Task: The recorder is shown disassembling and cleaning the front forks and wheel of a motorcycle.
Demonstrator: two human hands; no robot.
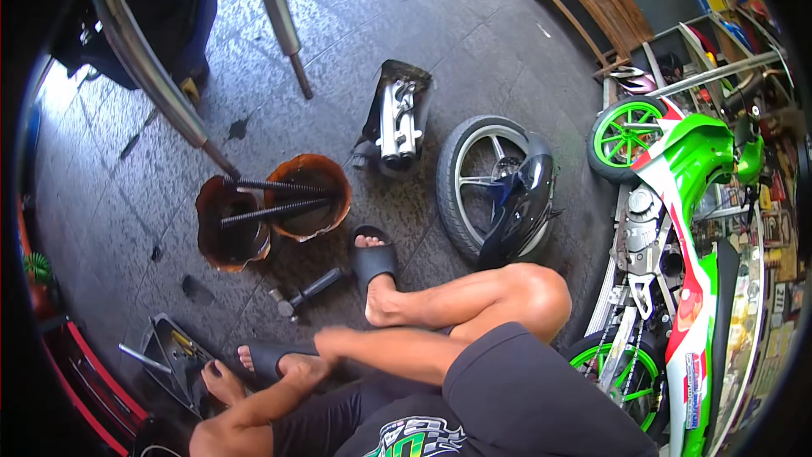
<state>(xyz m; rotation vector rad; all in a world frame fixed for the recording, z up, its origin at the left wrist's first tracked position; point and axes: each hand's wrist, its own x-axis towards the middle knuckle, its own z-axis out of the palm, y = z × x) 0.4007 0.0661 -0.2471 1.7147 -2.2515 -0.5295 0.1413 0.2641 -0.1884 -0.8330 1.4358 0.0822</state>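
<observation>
My left hand [223, 383] is at the edge of a grey tool tray [161, 347] holding several hand tools, a silver bar jutting over its left side. Its fingertips are partly hidden, so its hold is unclear. My right hand [335, 344], smeared by motion, hovers or rests near my left foot's ankle. Ahead of it lies a hammer [309, 294] with a dark handle. Beyond stand two rusty-rimmed containers [315, 162] with dark insides. Two long coil springs [279, 210] lie across them. Above, two fork tubes [156, 59] hang down, the left one's thin rod ending at the containers.
Silver fork lowers [399, 123] lie on a black part. Nearby is a wheel [450, 186] beside a glossy black fender [518, 203]. A green, white and red motorbike [689, 195] stands at right, before shelves. A wooden bench [592, 0] is far right; a red tool cabinet [85, 381], left.
</observation>
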